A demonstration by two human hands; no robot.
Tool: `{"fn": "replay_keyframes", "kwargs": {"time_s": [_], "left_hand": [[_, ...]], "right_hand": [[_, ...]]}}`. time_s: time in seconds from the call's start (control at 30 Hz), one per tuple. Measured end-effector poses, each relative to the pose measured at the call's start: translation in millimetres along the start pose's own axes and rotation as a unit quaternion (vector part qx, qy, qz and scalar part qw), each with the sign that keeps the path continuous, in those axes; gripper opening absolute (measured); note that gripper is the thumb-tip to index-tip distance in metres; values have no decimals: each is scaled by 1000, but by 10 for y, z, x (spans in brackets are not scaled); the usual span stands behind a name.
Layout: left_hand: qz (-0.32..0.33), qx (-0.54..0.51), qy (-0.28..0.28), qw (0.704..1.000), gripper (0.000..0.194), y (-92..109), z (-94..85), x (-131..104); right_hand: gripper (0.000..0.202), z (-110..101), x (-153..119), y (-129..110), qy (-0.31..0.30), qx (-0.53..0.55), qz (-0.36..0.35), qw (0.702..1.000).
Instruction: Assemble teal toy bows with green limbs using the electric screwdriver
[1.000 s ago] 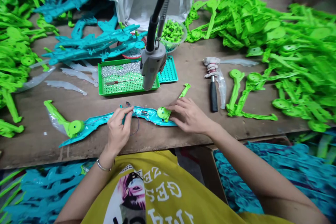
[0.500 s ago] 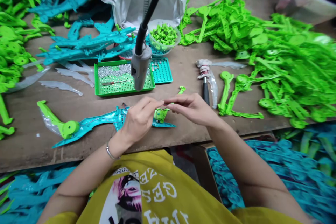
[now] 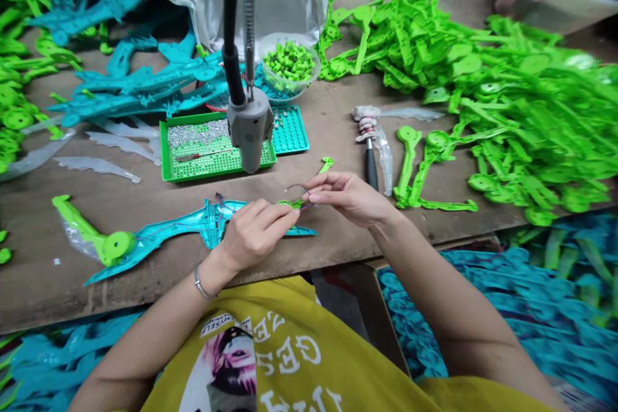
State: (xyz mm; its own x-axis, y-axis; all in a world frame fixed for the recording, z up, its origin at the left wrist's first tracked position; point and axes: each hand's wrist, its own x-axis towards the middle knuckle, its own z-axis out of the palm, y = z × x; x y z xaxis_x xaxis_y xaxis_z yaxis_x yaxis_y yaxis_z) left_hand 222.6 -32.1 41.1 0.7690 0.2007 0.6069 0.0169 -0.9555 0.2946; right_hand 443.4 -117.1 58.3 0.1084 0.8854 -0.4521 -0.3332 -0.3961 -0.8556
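A long blue plastic piece (image 3: 168,229) lies on the table before me, with a green arm part (image 3: 117,246) and a clear blade at its left end. My left hand (image 3: 253,232) rests over the right part of the blue piece, its fingers closed on a small green part (image 3: 291,203). Just right of it, my right hand (image 3: 345,198) pinches a thin wire (image 3: 295,187) between thumb and fingers. The wire curves up to the left from the fingertips. The left fingers hide part of the blue piece.
A hanging electric screwdriver (image 3: 250,129) is above a green tray (image 3: 217,170) of screws. A blue tray (image 3: 295,131), a bowl of green pieces (image 3: 290,64) and a hammer (image 3: 370,164) lie beyond. Green parts (image 3: 521,96) pile up at right, blue parts (image 3: 145,87) at left.
My hands have parted slightly, and the wire now shows at my right fingertips. The view has shifted, so the screwdriver and the table things appear further left.
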Motion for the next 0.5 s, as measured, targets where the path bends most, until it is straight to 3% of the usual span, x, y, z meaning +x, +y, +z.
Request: {"fn": "replay_keyframes", "kwargs": {"time_s": [0.17, 0.27, 0.33, 0.5], "left_hand": [[-131, 33, -88, 987, 18, 158, 245, -4], [-207, 67, -130, 967, 51, 251, 398, 44], [-220, 72, -159, 960, 60, 267, 466, 61], [-202, 11, -197, 959, 28, 157, 440, -28]], "right_hand": [[50, -98, 160, 133, 94, -104, -53, 989], [53, -125, 211, 194, 105, -171, -65, 978], [53, -137, 216, 211, 99, -204, -67, 972], [54, -123, 162, 170, 58, -190, -57, 978]]}}
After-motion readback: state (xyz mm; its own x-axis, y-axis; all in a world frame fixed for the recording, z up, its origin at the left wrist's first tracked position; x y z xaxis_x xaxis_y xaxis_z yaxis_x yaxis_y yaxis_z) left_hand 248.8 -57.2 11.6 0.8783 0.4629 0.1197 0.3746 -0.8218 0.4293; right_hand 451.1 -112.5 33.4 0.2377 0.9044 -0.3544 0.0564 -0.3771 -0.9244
